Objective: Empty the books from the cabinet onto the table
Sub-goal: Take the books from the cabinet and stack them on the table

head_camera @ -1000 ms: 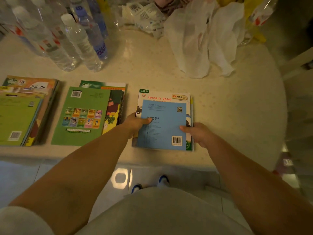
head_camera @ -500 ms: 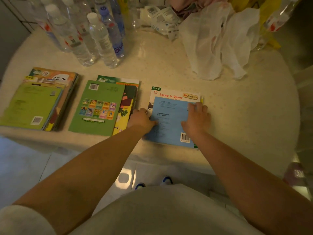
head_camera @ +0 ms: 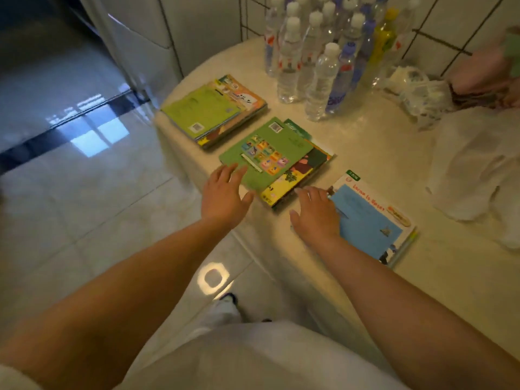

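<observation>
Pale round table, set against a white tiled wall; glossy floor tiles below it.

Books, three stacks, in a row along the near edge of the table:
- Left stack: several books, a light green back cover on top, close to the table's left edge.
- Middle stack: a darker green cover with a grid of small pictures on top, yellow and orange covers showing beneath it.
- Right stack: a blue cover on top of a white book with red lettering, lying at the near edge.

Left hand: fingers spread and straight, holding nothing, fingertips over the near corner of the middle stack's green cover; contact cannot be told.

Right hand: fingers extended and relaxed, holding nothing, between the middle and right stacks, its outer side against the left border of the blue cover.

Water bottles: a cluster of clear plastic ones with white caps, upright at the far edge by the wall.

White plastic bag: crumpled, at the right side of the table, with a smaller clear wrapped packet behind it.
</observation>
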